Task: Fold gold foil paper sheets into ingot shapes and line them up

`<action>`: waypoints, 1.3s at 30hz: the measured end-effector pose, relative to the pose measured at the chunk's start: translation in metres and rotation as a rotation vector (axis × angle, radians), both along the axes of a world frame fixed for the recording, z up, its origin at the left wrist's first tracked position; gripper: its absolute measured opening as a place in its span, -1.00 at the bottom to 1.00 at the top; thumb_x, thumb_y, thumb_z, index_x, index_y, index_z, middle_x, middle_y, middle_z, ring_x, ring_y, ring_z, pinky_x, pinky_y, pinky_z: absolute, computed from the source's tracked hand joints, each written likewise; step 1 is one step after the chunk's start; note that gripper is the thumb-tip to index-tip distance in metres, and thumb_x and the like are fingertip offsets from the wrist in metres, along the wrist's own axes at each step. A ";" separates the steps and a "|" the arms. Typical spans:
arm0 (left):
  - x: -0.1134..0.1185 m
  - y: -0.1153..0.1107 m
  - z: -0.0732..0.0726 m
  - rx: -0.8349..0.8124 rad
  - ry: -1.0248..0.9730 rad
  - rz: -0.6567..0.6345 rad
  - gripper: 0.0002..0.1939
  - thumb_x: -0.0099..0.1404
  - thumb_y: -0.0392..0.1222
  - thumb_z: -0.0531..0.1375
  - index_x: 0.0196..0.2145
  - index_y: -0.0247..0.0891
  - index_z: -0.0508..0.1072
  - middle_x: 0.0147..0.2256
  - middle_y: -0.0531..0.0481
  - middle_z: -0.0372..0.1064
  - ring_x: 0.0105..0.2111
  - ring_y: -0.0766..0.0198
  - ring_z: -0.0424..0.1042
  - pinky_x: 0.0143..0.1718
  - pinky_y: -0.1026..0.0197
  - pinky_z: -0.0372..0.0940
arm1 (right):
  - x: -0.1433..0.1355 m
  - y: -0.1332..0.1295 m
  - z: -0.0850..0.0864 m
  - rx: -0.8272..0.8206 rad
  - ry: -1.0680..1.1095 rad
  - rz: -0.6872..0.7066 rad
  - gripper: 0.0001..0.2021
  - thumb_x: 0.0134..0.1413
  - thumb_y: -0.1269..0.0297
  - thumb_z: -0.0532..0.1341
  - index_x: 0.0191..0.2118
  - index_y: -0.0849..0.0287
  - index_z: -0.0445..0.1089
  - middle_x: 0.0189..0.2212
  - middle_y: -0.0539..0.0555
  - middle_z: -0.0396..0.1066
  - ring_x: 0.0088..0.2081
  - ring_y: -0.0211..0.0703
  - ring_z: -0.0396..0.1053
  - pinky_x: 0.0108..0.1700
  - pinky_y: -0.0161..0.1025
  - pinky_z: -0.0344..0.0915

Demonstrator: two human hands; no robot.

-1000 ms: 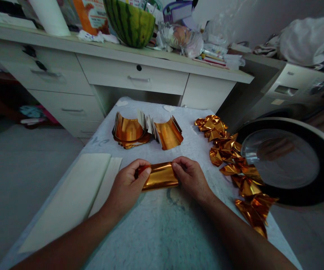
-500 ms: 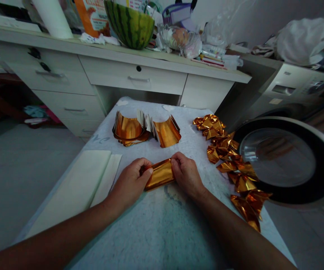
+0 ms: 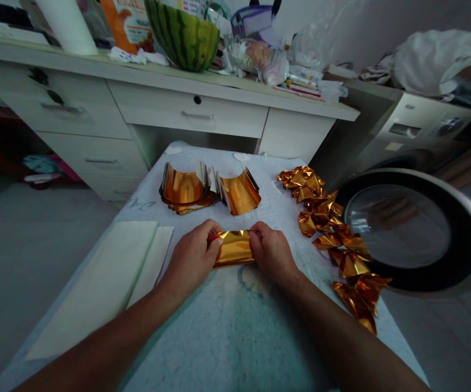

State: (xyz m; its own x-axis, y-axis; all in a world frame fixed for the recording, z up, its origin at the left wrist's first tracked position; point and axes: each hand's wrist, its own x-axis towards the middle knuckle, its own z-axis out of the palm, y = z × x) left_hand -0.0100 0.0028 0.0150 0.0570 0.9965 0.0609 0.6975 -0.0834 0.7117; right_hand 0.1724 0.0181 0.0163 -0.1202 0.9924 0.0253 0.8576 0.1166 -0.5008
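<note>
Above the table (image 3: 227, 332), gold foil paper (image 3: 234, 251) is clamped by the fingers of the left hand (image 3: 193, 251) at nine o'clock and right hand (image 3: 275, 253) at three (seemingly to be kept taut).

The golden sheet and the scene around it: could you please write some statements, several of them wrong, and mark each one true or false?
1. A row of crinkled golden pieces lies on the right side of the table. True.
2. Only the left hand touches the golden sheet. False: the right hand grips its other end.
3. Two curved golden stacks rest beyond the golden sheet. True.
4. The watermelon stands on the table. False: it is on the counter.
</note>
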 end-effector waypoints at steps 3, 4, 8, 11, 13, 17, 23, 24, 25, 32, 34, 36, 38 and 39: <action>0.001 -0.002 -0.006 0.052 0.096 -0.026 -0.82 0.25 -0.28 0.10 -0.17 -0.16 0.36 -0.26 -0.02 0.46 -0.24 0.12 0.45 -0.18 0.13 0.25 | -0.001 -0.001 -0.001 -0.020 -0.068 -0.003 -0.80 0.26 0.32 0.07 -0.24 0.15 0.45 -0.39 0.11 0.55 -0.35 -0.11 0.44 -0.30 -0.27 0.12; 0.001 -0.002 -0.008 0.069 0.119 -0.036 -0.81 0.25 -0.31 0.09 -0.17 -0.17 0.37 -0.22 -0.05 0.46 -0.21 0.11 0.45 -0.15 0.12 0.25 | -0.001 -0.001 -0.001 -0.023 -0.086 -0.001 -0.79 0.26 0.32 0.06 -0.24 0.15 0.45 -0.39 0.11 0.55 -0.36 -0.11 0.44 -0.31 -0.26 0.11; 0.001 -0.002 -0.013 0.108 0.196 -0.102 -0.82 0.25 -0.35 0.08 -0.20 -0.21 0.39 -0.20 -0.10 0.43 -0.16 0.06 0.40 -0.10 0.07 0.25 | -0.002 -0.001 -0.004 -0.020 -0.121 0.015 -0.78 0.28 0.30 0.05 -0.23 0.14 0.44 -0.40 0.12 0.54 -0.37 -0.09 0.44 -0.33 -0.25 0.08; 0.000 -0.003 -0.014 0.142 0.230 -0.106 -0.78 0.25 -0.37 0.09 -0.15 -0.23 0.40 -0.20 -0.11 0.40 -0.15 0.05 0.37 -0.08 0.04 0.25 | -0.002 -0.002 -0.004 -0.036 -0.133 0.007 -0.79 0.28 0.29 0.05 -0.24 0.14 0.44 -0.40 0.12 0.54 -0.38 -0.09 0.43 -0.35 -0.24 0.06; -0.001 -0.004 -0.014 0.185 0.241 -0.102 -0.77 0.25 -0.37 0.10 -0.14 -0.26 0.42 -0.19 -0.13 0.37 -0.15 0.03 0.34 -0.07 0.01 0.25 | -0.003 -0.003 -0.002 -0.052 -0.141 -0.002 -0.79 0.28 0.30 0.06 -0.24 0.14 0.44 -0.40 0.12 0.54 -0.39 -0.09 0.43 -0.35 -0.24 0.05; -0.003 -0.006 -0.014 0.280 0.224 -0.108 -0.82 0.28 -0.38 0.09 -0.23 -0.25 0.46 -0.19 -0.12 0.34 -0.16 0.04 0.30 -0.09 -0.01 0.24 | -0.005 -0.004 0.002 -0.083 -0.145 -0.019 -0.80 0.27 0.31 0.07 -0.26 0.14 0.44 -0.40 0.09 0.54 -0.38 -0.12 0.43 -0.35 -0.27 0.06; 0.001 -0.013 -0.010 0.376 0.191 -0.189 -0.83 0.34 -0.36 0.07 -0.25 -0.25 0.45 -0.24 -0.06 0.44 -0.21 0.10 0.32 -0.14 0.00 0.23 | -0.007 -0.005 0.003 -0.085 -0.131 -0.037 -0.80 0.28 0.33 0.06 -0.26 0.15 0.44 -0.42 0.04 0.53 -0.39 -0.17 0.43 -0.34 -0.31 0.09; 0.002 -0.014 -0.009 0.391 0.211 -0.212 -0.83 0.35 -0.35 0.07 -0.24 -0.24 0.46 -0.24 -0.05 0.46 -0.21 0.10 0.34 -0.14 -0.01 0.23 | -0.007 -0.005 0.003 -0.088 -0.132 -0.033 -0.80 0.28 0.33 0.06 -0.26 0.15 0.43 -0.43 0.04 0.53 -0.40 -0.18 0.43 -0.35 -0.31 0.09; 0.003 -0.016 -0.009 0.412 0.228 -0.234 -0.83 0.36 -0.34 0.07 -0.24 -0.24 0.46 -0.25 -0.04 0.47 -0.21 0.10 0.35 -0.13 -0.02 0.23 | -0.007 -0.005 0.003 -0.087 -0.138 -0.033 -0.80 0.28 0.33 0.06 -0.26 0.15 0.43 -0.45 0.03 0.52 -0.42 -0.18 0.42 -0.36 -0.31 0.08; 0.013 -0.019 -0.016 0.514 0.312 -0.369 -0.86 0.37 -0.33 0.10 -0.22 -0.26 0.46 -0.16 -0.08 0.49 -0.13 0.10 0.41 -0.04 -0.02 0.31 | -0.005 -0.004 0.001 -0.065 -0.197 -0.020 -0.81 0.29 0.30 0.07 -0.22 0.14 0.44 -0.40 0.05 0.54 -0.37 -0.15 0.44 -0.35 -0.29 0.05; 0.014 -0.019 -0.020 0.493 0.323 -0.395 -0.84 0.37 -0.35 0.09 -0.18 -0.28 0.46 -0.14 -0.09 0.48 -0.10 0.10 0.42 -0.01 -0.01 0.33 | -0.005 -0.004 0.000 -0.061 -0.188 -0.016 -0.81 0.29 0.30 0.07 -0.22 0.14 0.43 -0.40 0.05 0.54 -0.37 -0.15 0.44 -0.35 -0.30 0.06; 0.015 -0.019 -0.023 0.497 0.327 -0.400 -0.82 0.37 -0.37 0.07 -0.17 -0.29 0.46 -0.12 -0.12 0.48 -0.09 0.10 0.43 -0.01 -0.01 0.37 | -0.005 -0.005 -0.001 -0.059 -0.179 -0.016 -0.81 0.29 0.30 0.07 -0.24 0.14 0.43 -0.41 0.04 0.53 -0.37 -0.16 0.44 -0.35 -0.30 0.06; 0.016 -0.019 -0.026 0.520 0.331 -0.392 -0.80 0.37 -0.39 0.06 -0.16 -0.31 0.47 -0.12 -0.13 0.48 -0.08 0.09 0.44 -0.01 -0.01 0.39 | -0.005 -0.005 -0.001 -0.059 -0.173 -0.017 -0.81 0.29 0.30 0.07 -0.24 0.14 0.43 -0.41 0.04 0.53 -0.37 -0.16 0.45 -0.35 -0.30 0.06; 0.016 -0.019 -0.027 0.529 0.337 -0.388 -0.79 0.36 -0.39 0.06 -0.16 -0.32 0.47 -0.12 -0.14 0.48 -0.08 0.09 0.44 0.00 0.00 0.40 | -0.005 -0.005 -0.002 -0.058 -0.171 -0.021 -0.81 0.29 0.31 0.07 -0.24 0.14 0.43 -0.40 0.04 0.53 -0.36 -0.16 0.45 -0.35 -0.30 0.06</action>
State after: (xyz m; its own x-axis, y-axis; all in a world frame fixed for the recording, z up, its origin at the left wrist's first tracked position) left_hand 0.0061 -0.0167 -0.0119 0.5002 0.7428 0.4450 0.7213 -0.6418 0.2604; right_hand 0.1676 0.0133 0.0147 -0.0976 0.9939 -0.0507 0.9329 0.0736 -0.3526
